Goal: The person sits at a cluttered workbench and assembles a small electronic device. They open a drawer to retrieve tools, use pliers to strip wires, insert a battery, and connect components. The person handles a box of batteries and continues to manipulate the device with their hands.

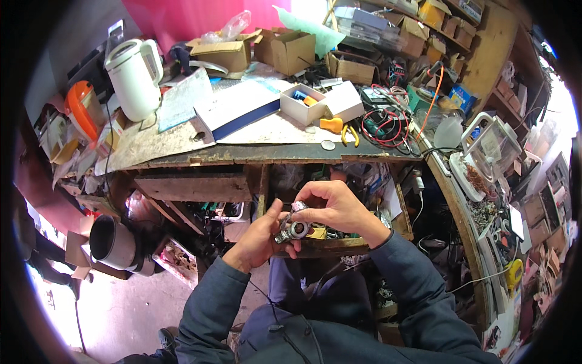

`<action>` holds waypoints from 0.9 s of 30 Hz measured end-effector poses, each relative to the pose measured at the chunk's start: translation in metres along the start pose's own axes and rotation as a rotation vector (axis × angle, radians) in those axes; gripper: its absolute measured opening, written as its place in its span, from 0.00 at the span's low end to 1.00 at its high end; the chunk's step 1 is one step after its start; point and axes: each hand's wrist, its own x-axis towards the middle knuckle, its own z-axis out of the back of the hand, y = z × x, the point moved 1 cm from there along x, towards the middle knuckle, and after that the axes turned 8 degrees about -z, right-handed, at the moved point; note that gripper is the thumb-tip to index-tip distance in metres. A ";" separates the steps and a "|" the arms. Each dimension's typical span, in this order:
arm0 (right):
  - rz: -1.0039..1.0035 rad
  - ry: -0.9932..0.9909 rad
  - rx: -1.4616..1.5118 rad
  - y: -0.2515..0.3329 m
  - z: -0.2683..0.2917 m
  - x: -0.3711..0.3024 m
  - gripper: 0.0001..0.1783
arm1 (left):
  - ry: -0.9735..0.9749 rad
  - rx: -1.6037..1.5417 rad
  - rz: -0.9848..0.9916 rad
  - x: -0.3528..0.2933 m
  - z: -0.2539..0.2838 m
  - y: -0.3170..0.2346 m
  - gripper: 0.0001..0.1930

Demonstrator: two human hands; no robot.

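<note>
Above my lap, in front of an open drawer [333, 246], both hands meet around a small silvery metal part [297, 230]. It has a round, ring-like opening and a ridged piece at its lower left; its exact kind does not show. My left hand [257, 239] cradles it from the left and below, thumb up along its side. From above, my right hand [339, 207] pinches its upper end between thumb and bent fingers. A small pinkish, shiny bit shows at the right fingertips, too small to name.
The workbench [267, 151] carries a white box [300, 104], yellow-handled pliers [348, 134], tangled red and black wires [388, 124] and a white electric jug [134, 79]. A side shelf [451, 212] crowds the right. A dark pot [115, 242] stands at lower left.
</note>
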 end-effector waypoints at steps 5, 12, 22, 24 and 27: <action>-0.084 -0.080 0.176 -0.015 -0.007 0.004 0.13 | -0.052 0.174 -0.133 -0.013 -0.009 -0.009 0.21; -0.121 -0.093 0.183 -0.022 -0.019 0.006 0.14 | -0.133 0.231 -0.222 -0.024 -0.010 -0.008 0.25; -0.113 -0.127 0.203 -0.033 -0.025 0.001 0.13 | -0.148 0.372 -0.375 -0.025 0.003 -0.002 0.27; -0.099 -0.151 0.209 -0.032 -0.026 0.001 0.13 | -0.186 0.357 -0.406 -0.024 0.002 0.002 0.26; -0.096 -0.120 0.170 -0.029 -0.024 -0.002 0.13 | -0.217 0.345 -0.414 -0.023 0.003 0.003 0.25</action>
